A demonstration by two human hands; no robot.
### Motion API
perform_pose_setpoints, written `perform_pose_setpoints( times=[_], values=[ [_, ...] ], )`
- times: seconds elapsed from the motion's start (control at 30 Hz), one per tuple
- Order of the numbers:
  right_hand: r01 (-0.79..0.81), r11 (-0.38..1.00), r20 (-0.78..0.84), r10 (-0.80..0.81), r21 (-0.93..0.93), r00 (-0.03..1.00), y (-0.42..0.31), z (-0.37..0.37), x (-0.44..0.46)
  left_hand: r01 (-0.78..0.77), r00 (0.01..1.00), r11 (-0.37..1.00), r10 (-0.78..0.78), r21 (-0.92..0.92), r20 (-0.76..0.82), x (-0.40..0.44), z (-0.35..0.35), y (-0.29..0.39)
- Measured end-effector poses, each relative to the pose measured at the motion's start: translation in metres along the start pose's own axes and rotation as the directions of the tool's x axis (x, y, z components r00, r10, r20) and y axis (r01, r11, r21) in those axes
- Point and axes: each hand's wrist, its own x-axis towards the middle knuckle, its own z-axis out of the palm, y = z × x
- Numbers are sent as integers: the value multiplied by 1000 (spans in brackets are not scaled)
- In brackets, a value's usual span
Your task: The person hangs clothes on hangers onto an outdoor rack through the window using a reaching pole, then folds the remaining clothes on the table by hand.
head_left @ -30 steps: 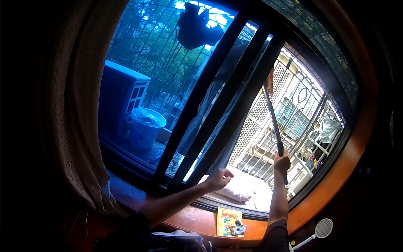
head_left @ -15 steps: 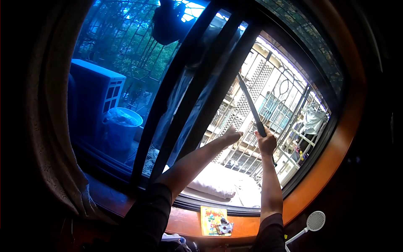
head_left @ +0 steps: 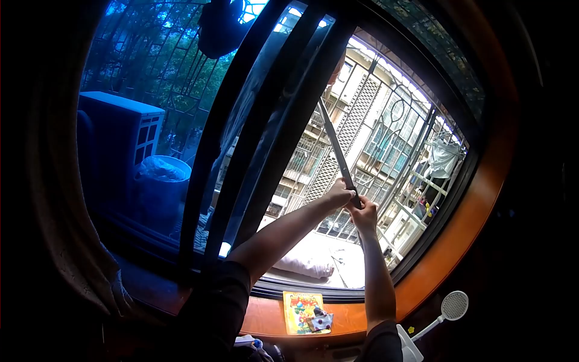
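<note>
A long dark pole (head_left: 335,143) slants up and to the left across the open right part of the window. My right hand (head_left: 363,213) is closed around its lower end. Just above it, my left hand (head_left: 340,193) is closed on the pole too, the two hands touching or nearly so. The pole's upper end reaches the dark window frame (head_left: 289,120), near a brownish hanging thing (head_left: 336,71) that is only partly visible.
Beyond the glass at left are an outdoor unit (head_left: 117,130) and a bucket (head_left: 164,181). Metal bars (head_left: 395,114) stand outside, with hanging clothes (head_left: 443,158) at right. A yellow booklet (head_left: 298,304) lies on the wooden sill (head_left: 265,314); a white swatter-like object (head_left: 454,306) is lower right.
My left hand has moved up to the pole and closed on it. The pole and my right hand have shifted left in the view, which has itself turned to the right.
</note>
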Motion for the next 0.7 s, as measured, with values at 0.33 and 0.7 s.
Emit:
perform_pose_setpoints(
  times=[0.33, 0.7],
  values=[
    [-494, 669, 540, 162, 555, 826, -2, -1, -22, -42, 941, 987, 90, 153, -327, -26, -2, -10],
    [88, 976, -51, -100, -200, 994, -26, 42, 36, -121, 964, 988, 93, -100, -249, 5, -34, 36]
  ],
)
